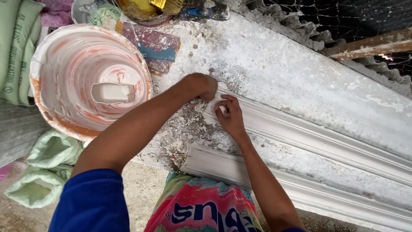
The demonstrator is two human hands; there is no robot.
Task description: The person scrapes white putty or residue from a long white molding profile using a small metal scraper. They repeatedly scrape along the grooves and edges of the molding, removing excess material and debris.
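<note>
A long white plaster cornice moulding [317, 137] lies across a plaster-crusted work surface [274, 64]. A second moulding strip [223, 165] lies nearer to me. My left hand [201, 86] is curled at the upper end of the far moulding, fingers closed against its end. My right hand [229, 116] rests on the moulding just below, thumb and fingers pinching a small white bit of plaster at its edge. What the left hand grips is hidden by the fist.
An orange bucket [51, 103] coated in white plaster stands at the left with a white scoop [112, 93] inside. Pale green sacks [45, 167] lie below it and at the far left. A brush [169, 5] and bowl sit at the top. A wooden beam [369, 45] runs at the right.
</note>
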